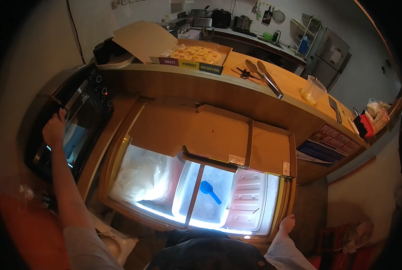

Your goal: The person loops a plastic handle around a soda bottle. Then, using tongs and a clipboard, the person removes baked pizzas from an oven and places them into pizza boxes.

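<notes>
Wooden counter (295, 82): behind lit, wood-rimmed chest freezer (283, 198). Black boxy oven (81, 130): left of freezer, my left grip (54, 128) closed around its silver door handle (76, 96). My right grip (288, 222): at freezer's right edge, curled, hold unclear.

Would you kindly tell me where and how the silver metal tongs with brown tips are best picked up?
I'd grip the silver metal tongs around both halves, just short of their joined end, coming from above on the near side of the wooden counter. That end lies close to the near edge, while the brown tips splay apart farther away.
</notes>
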Demonstrator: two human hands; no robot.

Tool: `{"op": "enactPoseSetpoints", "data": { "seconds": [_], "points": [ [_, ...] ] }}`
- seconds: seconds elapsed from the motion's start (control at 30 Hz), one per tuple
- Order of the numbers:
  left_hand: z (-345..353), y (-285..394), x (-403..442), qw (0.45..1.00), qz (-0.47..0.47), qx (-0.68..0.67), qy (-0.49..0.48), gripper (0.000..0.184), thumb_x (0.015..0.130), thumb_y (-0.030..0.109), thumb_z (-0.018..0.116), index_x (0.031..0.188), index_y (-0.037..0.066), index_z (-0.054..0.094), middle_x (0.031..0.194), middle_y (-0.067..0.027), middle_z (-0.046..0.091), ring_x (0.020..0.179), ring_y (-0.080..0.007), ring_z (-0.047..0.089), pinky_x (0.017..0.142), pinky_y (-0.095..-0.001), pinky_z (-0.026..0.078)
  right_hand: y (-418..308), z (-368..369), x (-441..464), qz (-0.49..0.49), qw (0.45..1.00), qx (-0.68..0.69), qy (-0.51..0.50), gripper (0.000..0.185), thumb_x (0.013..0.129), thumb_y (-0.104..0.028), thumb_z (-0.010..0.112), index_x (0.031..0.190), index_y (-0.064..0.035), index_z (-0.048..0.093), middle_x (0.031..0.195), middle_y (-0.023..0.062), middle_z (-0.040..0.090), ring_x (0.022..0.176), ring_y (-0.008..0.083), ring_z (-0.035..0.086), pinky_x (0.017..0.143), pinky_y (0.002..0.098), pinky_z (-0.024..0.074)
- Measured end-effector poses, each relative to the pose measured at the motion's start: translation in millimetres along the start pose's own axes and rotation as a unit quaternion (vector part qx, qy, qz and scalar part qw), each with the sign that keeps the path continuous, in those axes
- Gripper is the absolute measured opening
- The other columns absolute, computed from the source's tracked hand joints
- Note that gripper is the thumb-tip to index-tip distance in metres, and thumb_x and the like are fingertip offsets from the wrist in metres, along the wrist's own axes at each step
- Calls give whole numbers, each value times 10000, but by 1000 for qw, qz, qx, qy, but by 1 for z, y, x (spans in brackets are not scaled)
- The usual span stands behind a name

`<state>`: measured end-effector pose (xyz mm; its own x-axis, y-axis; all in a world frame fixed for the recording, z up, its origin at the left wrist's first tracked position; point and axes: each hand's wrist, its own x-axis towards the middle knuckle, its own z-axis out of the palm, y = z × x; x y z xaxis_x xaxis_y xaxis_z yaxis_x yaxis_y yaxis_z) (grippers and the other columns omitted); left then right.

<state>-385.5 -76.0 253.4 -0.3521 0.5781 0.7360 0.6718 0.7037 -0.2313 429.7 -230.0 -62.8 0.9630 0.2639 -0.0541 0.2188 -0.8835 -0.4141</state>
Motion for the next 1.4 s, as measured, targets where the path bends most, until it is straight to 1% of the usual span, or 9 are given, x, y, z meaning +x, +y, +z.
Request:
{"op": "enactPoseSetpoints", "data": {
  "seconds": [0.2, 0.37, 0.77, 1.1, 1.2, 1.23, 1.3, 1.37, 1.4],
  "points": [
    [4, -1, 1, 1000, 6, 3, 13, 491, 900, 429, 322, 679, 78, 585, 604, -136, 602, 567, -301, 608, 510, -381, 490, -6, -6, -5, 14, 1000, -13, -6, 531, 877, -397, 270, 963, 9, 602, 978, 215, 593, 931, 394, 544, 799, 468, 434],
    [0, 0, -1, 1000, 13, 7, 23, 496, 904, 425, 316, 668, 78, 580, 596, -133, 602, 558, -298, 608, 501, -375, 491, -9, -10, -10, -1, 1000, 6, -1, 529, 879, -388, 263, 963, 9, 601, 977, 214, 593, 930, 394, 544, 798, 465, 434],
    [-2, 1, -2, 1000, 1, 1, 5, 500, 903, 438, 307, 690, 84, 588, 622, -132, 610, 581, -295, 613, 518, -378, 495, -11, -11, -11, -2, 1000, -7, -4, 521, 879, -378, 260, 996, -1, 600, 986, 209, 592, 935, 391, 544, 803, 468, 432],
    [3, -1, -1, 1000, 3, -16, 12, 514, 897, 444, 314, 673, 71, 588, 611, -144, 602, 567, -318, 603, 509, -399, 489, -10, -12, -12, 0, 1000, -6, -4, 523, 875, -385, 272, 983, 16, 591, 986, 213, 591, 928, 385, 547, 800, 455, 437],
    [5, -3, 1, 999, 6, -32, 22, 528, 893, 454, 315, 663, 65, 586, 606, -153, 597, 565, -334, 598, 509, -410, 488, 3, 3, 0, -46, 994, 91, 31, 420, 848, -350, 399, 979, -8, 604, 982, 188, 600, 901, 373, 566, 769, 446, 449],
    [5, -3, 2, 999, 4, -35, 17, 529, 892, 457, 313, 667, 64, 588, 605, -157, 596, 568, -338, 597, 513, -414, 487, -1, 13, 5, -106, 983, 103, 111, 378, 823, -309, 445, 979, -2, 600, 971, 188, 595, 898, 372, 559, 782, 442, 437],
    [7, -4, 0, 999, 4, -45, 19, 524, 889, 464, 309, 689, 78, 600, 598, -168, 590, 571, -349, 594, 525, -427, 485, -8, 32, 5, -232, 928, 122, 264, 319, 772, -228, 537, 979, 9, 591, 950, 188, 586, 892, 371, 545, 809, 433, 413],
    [6, -5, 1, 999, -8, -21, -24, 522, 888, 469, 304, 727, 78, 609, 620, -165, 598, 596, -342, 601, 551, -425, 487, -68, 28, -57, -372, 877, 215, 216, 345, 683, -96, 601, 1008, 15, 564, 990, 173, 529, 949, 342, 483, 878, 420, 351],
    [3, -7, -2, 999, -14, -27, -36, 526, 886, 477, 303, 741, 76, 612, 637, -165, 603, 617, -340, 605, 565, -425, 487, -102, 19, -104, -466, 819, 277, 189, 401, 665, -57, 591, 1054, 6, 522, 1059, 156, 476, 1010, 314, 420, 932, 411, 297]
  ]
}}
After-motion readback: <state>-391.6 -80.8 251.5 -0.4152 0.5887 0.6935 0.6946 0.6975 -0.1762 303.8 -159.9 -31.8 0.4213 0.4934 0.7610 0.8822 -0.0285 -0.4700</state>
